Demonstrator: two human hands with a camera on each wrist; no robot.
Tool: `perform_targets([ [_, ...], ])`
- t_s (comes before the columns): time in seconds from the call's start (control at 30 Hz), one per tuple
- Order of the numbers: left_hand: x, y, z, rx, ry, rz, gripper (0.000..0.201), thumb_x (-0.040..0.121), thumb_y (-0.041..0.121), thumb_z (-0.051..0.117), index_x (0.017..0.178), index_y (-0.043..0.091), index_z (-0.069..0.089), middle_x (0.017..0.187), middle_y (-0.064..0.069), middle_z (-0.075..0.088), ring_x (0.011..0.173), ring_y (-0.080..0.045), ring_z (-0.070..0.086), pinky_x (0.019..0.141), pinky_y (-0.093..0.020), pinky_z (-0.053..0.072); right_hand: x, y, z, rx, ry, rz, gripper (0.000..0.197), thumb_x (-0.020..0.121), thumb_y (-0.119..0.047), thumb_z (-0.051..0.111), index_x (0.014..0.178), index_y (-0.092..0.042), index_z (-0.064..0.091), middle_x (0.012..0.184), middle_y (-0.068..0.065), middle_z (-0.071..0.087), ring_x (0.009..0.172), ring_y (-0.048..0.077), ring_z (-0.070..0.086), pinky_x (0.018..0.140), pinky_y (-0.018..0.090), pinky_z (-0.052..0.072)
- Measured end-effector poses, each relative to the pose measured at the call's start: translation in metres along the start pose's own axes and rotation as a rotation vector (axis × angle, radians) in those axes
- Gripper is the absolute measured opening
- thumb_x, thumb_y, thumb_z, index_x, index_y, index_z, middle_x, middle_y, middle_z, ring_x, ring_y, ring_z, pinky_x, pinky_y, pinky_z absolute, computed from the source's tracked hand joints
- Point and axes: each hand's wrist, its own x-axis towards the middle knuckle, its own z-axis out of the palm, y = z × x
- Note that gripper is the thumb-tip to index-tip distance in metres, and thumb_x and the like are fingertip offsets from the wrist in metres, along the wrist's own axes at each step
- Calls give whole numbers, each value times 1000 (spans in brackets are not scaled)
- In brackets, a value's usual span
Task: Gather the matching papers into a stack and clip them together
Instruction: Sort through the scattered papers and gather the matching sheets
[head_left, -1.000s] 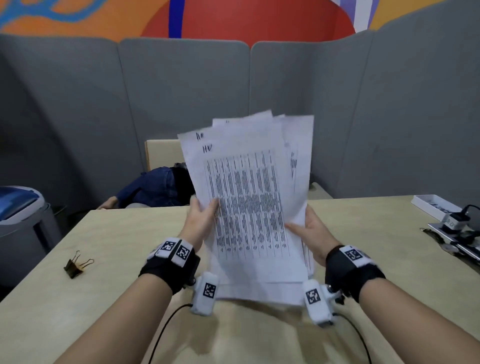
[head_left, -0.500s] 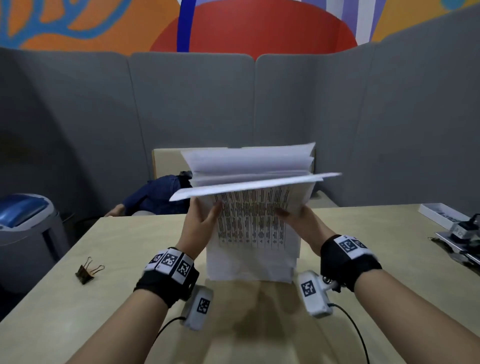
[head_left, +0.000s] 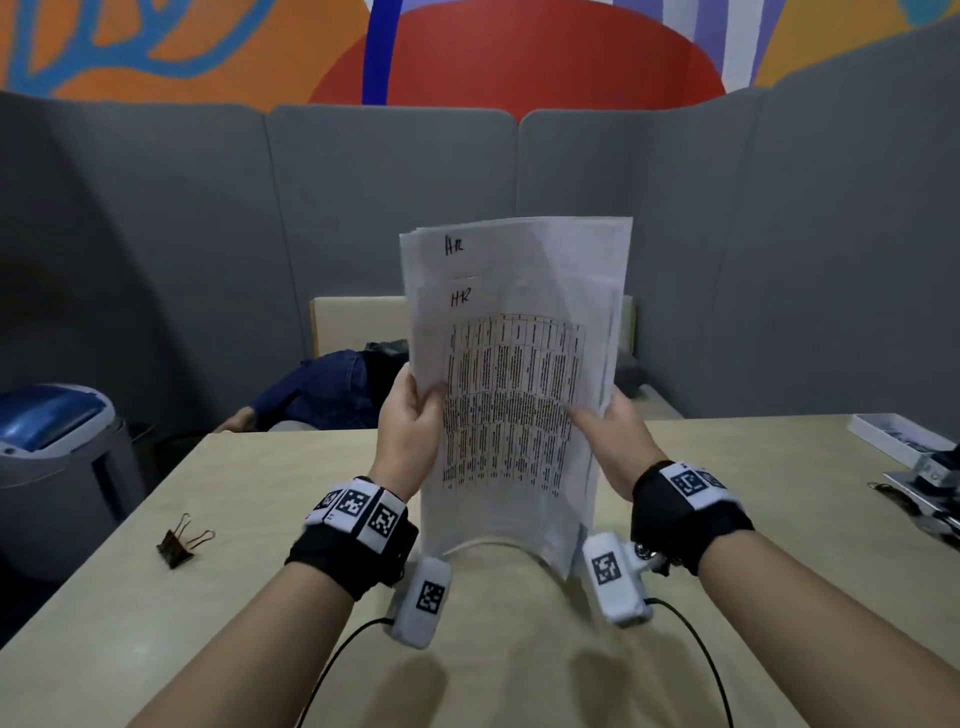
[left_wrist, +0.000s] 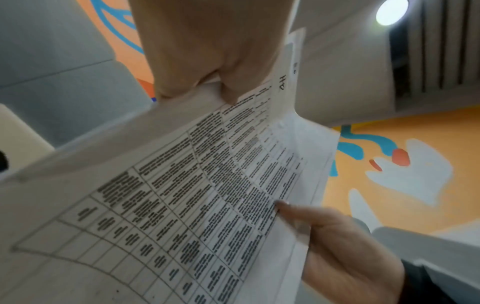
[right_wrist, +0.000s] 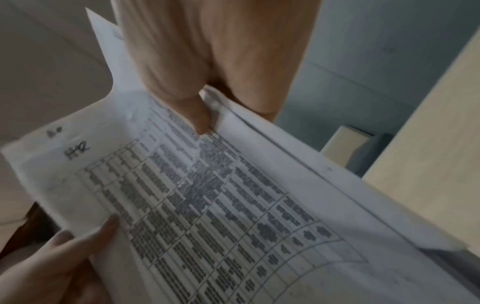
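Observation:
Several white printed sheets marked "HR", the paper stack (head_left: 511, 374), stand upright with their lower edge on the table (head_left: 779, 519) and bow outward at the bottom. My left hand (head_left: 410, 431) pinches the stack's left edge, thumb in front. My right hand (head_left: 610, 441) pinches the right edge the same way. The left wrist view shows the stack (left_wrist: 207, 185) pinched by my left hand (left_wrist: 207, 82); the right wrist view shows the stack (right_wrist: 221, 205) with my right hand (right_wrist: 205, 98) on it. A black binder clip (head_left: 179, 543) with brass handles lies on the table at the left, apart from both hands.
A white tray (head_left: 898, 439) and some cabled devices (head_left: 930, 488) sit at the table's right edge. A grey and blue bin (head_left: 57, 467) stands left of the table. Grey partition panels (head_left: 389, 208) close off the far side, with a chair and dark cloth (head_left: 332, 384) behind.
The fanned sheets folded over at their tops half a second ago; now they stand upright again, more squared together, with their lower edge down on the table. Both hands kept their hold.

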Motion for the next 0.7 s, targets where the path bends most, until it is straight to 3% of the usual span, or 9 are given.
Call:
perform_targets([
  [0.1, -1, -2, 0, 48, -54, 58, 30, 97, 11, 49, 119, 30, 44, 115, 4, 61, 109, -12, 59, 96, -35, 49, 3, -2, 4, -28, -46, -39, 47, 87, -12, 66, 128, -25, 45, 116, -5, 64, 112, 15, 60, 99, 37, 47],
  [0.2, 0, -8, -5, 67, -78, 69, 47, 92, 37, 55, 132, 39, 30, 133, 1, 50, 122, -14, 52, 103, -41, 46, 8, -3, -2, 46, -65, -26, 74, 72, -22, 81, 130, -34, 36, 120, -4, 60, 111, 12, 59, 93, 33, 49],
  [0.27, 1, -5, -8, 22, -99, 46, 59, 89, 52, 53, 139, 45, 22, 141, 3, 43, 129, -13, 47, 105, -40, 44, 10, -2, -6, 130, -33, -8, 92, 59, -34, 87, 134, -32, 34, 123, 0, 60, 111, 14, 60, 90, 32, 50],
  [0.33, 4, -2, -12, -53, -100, 10, 57, 94, 46, 48, 143, 40, 19, 139, 5, 47, 124, -7, 52, 99, -30, 49, 12, 0, -9, 210, -9, 17, 106, 46, -45, 91, 135, -24, 37, 124, 4, 61, 113, 19, 61, 93, 37, 51],
  [0.4, 6, -1, -15, -81, -82, -4, 47, 99, 31, 44, 142, 34, 26, 129, 8, 55, 111, 0, 59, 88, -22, 54, 12, -1, -8, 242, -15, 27, 108, 42, -48, 92, 133, -21, 42, 123, 6, 64, 113, 21, 62, 96, 42, 50],
  [0.47, 7, -2, -17, -71, -51, -10, 45, 99, 23, 46, 142, 27, 33, 123, 8, 60, 108, -4, 62, 89, -27, 54, 12, -1, -7, 244, -16, 16, 104, 43, -49, 92, 131, -16, 47, 121, 7, 66, 112, 22, 63, 98, 43, 49],
  [0.57, 5, -4, -22, -111, -59, -35, 55, 96, 20, 53, 145, 24, 31, 125, 5, 61, 112, -9, 62, 90, -28, 54, 14, -2, -9, 227, 54, -14, 104, 39, -55, 91, 125, -12, 51, 116, 7, 68, 107, 21, 65, 93, 40, 52],
  [0.7, 2, -12, -20, -87, -121, -83, 50, 93, 29, 57, 138, 22, 37, 128, -1, 59, 117, -17, 59, 99, -47, 49, 10, 1, -5, 249, 35, -18, 98, 39, -53, 91, 121, -12, 55, 113, 7, 70, 107, 24, 66, 92, 39, 52],
])
